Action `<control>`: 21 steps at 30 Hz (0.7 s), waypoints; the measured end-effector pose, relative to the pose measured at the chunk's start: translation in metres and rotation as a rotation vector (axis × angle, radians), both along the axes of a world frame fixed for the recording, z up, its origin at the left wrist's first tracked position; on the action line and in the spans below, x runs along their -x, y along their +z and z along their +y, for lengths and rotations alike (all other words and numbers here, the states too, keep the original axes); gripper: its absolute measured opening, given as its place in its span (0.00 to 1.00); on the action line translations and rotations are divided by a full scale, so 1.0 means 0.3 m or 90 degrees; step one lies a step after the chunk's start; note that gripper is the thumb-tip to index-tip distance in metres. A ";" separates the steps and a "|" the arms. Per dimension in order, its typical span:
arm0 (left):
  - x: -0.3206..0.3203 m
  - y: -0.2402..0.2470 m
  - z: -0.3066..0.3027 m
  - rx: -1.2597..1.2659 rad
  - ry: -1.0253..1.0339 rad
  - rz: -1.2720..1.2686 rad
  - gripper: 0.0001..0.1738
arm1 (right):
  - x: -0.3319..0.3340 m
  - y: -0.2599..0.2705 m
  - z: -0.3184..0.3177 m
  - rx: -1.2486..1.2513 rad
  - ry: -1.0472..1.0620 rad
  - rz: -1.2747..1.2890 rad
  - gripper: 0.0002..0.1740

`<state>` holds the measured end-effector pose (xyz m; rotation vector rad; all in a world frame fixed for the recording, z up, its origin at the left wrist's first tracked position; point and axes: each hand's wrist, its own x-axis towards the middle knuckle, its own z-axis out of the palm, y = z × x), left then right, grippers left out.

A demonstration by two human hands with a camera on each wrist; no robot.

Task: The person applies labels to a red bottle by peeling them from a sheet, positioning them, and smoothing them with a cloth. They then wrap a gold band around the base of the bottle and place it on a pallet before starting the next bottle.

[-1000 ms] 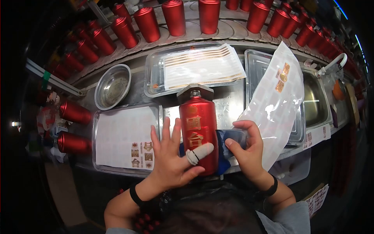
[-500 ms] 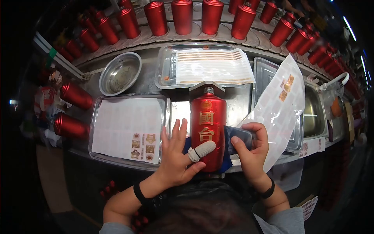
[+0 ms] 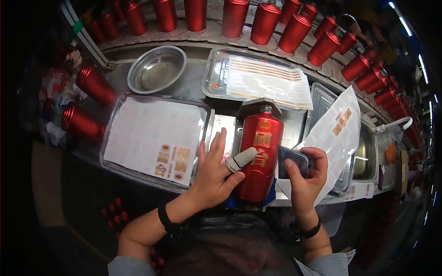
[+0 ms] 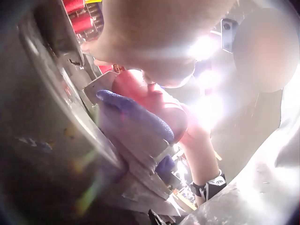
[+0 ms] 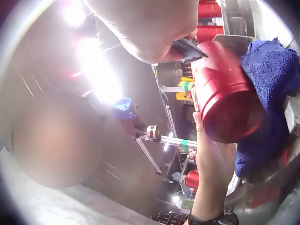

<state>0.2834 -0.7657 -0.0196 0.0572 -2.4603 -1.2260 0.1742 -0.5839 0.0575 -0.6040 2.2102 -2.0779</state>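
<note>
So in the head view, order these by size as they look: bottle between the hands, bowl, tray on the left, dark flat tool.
1. Tray on the left
2. Bottle
3. Bowl
4. Dark flat tool, partly hidden by the right hand

Moved left hand [image 3: 212, 178] up along red bottle [image 3: 258, 184], white-sheathed index finger [image 3: 241, 159] now at upper left of lower gold character [image 3: 261, 160], previously beneath it. Shifted head view: bottle and metal bowl [image 3: 156, 69] farther right in frame, bottle tilted clockwise.
</note>
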 end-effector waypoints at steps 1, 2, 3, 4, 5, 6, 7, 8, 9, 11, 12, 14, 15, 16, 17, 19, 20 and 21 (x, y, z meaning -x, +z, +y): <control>-0.013 -0.003 0.003 -0.004 0.001 -0.006 0.28 | 0.002 0.000 -0.003 -0.025 0.007 0.045 0.18; -0.026 -0.001 0.004 -0.008 0.003 -0.011 0.27 | 0.007 -0.001 -0.006 -0.049 0.015 0.091 0.17; -0.031 0.005 0.002 -0.010 0.006 -0.015 0.27 | 0.015 -0.002 -0.012 -0.072 0.024 0.140 0.16; -0.030 0.019 -0.002 -0.004 0.004 -0.002 0.27 | 0.018 -0.009 -0.006 -0.099 0.041 0.172 0.15; -0.026 0.037 -0.001 0.002 0.003 0.012 0.26 | 0.017 -0.013 0.001 -0.096 0.053 0.183 0.15; -0.022 0.052 -0.004 0.008 0.000 0.025 0.26 | 0.008 -0.008 -0.005 -0.078 0.056 0.176 0.15; -0.008 0.066 -0.008 0.042 0.000 0.040 0.26 | 0.000 -0.002 -0.007 -0.060 0.060 0.169 0.15; 0.019 0.085 -0.019 0.076 -0.001 0.052 0.25 | -0.003 0.008 -0.004 -0.067 0.055 0.117 0.15; 0.047 0.098 -0.030 0.112 -0.004 0.065 0.25 | -0.007 0.017 0.002 -0.072 0.048 0.066 0.15; 0.115 0.083 -0.052 0.127 0.031 0.094 0.23 | -0.005 0.022 0.005 -0.084 0.041 0.037 0.15; 0.157 0.080 -0.046 0.120 0.045 0.107 0.23 | 0.008 0.023 0.020 -0.090 0.042 0.061 0.14; 0.202 0.095 -0.065 0.137 0.069 0.114 0.22 | 0.021 0.037 0.009 -0.101 0.041 0.109 0.14; 0.199 0.119 -0.059 0.121 0.074 0.091 0.22 | 0.029 0.053 -0.006 -0.108 0.039 0.134 0.14; 0.190 0.149 -0.052 0.104 0.079 0.069 0.22 | 0.039 0.067 -0.023 -0.115 0.038 0.159 0.14; 0.190 0.166 -0.042 0.087 0.081 0.049 0.23 | 0.055 0.079 -0.042 -0.133 0.063 0.243 0.15; 0.127 0.149 -0.017 0.057 0.056 -0.031 0.32 | 0.085 0.105 -0.064 -0.181 0.102 0.416 0.18; 0.077 0.181 -0.002 -0.008 0.032 -0.061 0.36 | 0.096 0.107 -0.063 -0.223 0.148 0.493 0.20; 0.035 0.190 0.007 -0.072 0.005 -0.092 0.41 | 0.103 0.100 -0.060 -0.269 0.194 0.567 0.23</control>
